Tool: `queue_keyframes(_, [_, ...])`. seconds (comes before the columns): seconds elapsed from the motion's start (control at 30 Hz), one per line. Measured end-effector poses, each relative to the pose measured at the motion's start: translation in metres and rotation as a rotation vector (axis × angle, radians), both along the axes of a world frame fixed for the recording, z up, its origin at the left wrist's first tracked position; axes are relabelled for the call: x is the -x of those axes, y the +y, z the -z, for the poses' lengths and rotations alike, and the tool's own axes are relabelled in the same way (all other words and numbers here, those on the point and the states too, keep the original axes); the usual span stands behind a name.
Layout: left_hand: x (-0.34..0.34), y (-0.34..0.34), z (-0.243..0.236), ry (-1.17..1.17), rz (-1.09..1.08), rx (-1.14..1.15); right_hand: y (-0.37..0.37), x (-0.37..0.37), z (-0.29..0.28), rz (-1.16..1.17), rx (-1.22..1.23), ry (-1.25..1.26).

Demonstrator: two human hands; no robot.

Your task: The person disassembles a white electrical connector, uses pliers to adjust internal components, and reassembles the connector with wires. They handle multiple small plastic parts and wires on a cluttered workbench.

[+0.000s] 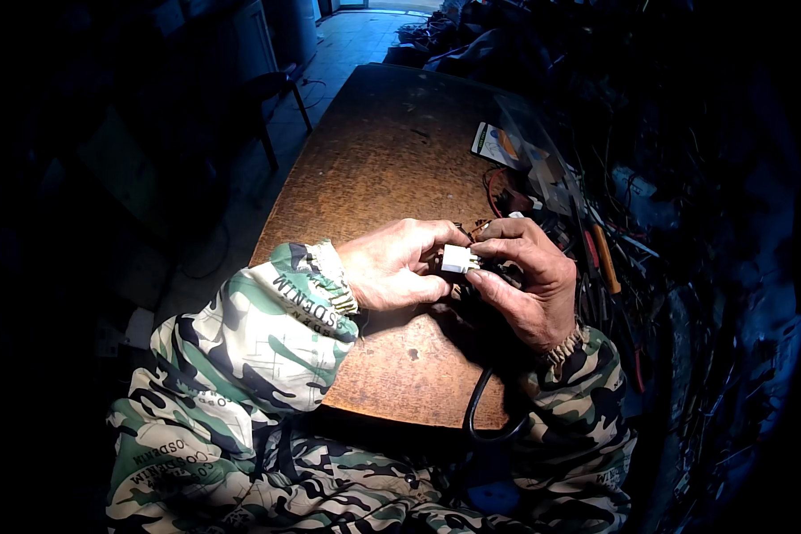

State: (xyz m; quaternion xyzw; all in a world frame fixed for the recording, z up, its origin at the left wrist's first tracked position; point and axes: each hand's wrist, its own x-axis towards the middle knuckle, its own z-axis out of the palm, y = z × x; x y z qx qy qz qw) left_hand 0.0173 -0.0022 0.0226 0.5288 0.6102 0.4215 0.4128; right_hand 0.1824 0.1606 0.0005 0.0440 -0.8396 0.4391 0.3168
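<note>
A small white plastic connector (457,259) sits between my two hands, above the wooden table. My left hand (392,267) grips it, with thumb and fingers curled round its left side. Short thin wires or pins (477,259) stick out of its right end. My right hand (536,276) pinches at that end, its thumb below and forefinger above; exactly how firmly it holds the wires is partly hidden. Dark wires bunch under the right fingers. A black cable (473,405) loops down over the table's front edge, below the right wrist.
The brown wooden table (365,160) stretches away from me. On its right lie a white card or booklet (498,145), a clear plastic case (543,142) and an orange-handled tool (606,258). Tangled wires and tools crowd the dark right side. A stool (267,89) stands at far left.
</note>
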Motion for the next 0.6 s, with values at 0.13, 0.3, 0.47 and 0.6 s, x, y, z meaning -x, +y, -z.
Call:
queue_keyframes(0.13, [-0.002,0.0,0.0,-0.004,-0.048,-0.028,-0.003,0.002,0.0,-0.019,0.003,-0.008])
queue_keyframes(0.3, [-0.002,0.003,0.009,0.101,-0.062,-0.152,-0.002,0.002,0.003,-0.013,0.029,0.007])
queue_keyframes(0.47, [-0.007,0.003,-0.001,-0.026,-0.064,-0.067,0.0,0.001,0.001,-0.049,0.014,0.002])
queue_keyframes(0.6, [-0.005,0.004,0.002,0.003,-0.041,-0.117,0.001,0.0,0.002,-0.042,-0.003,0.014])
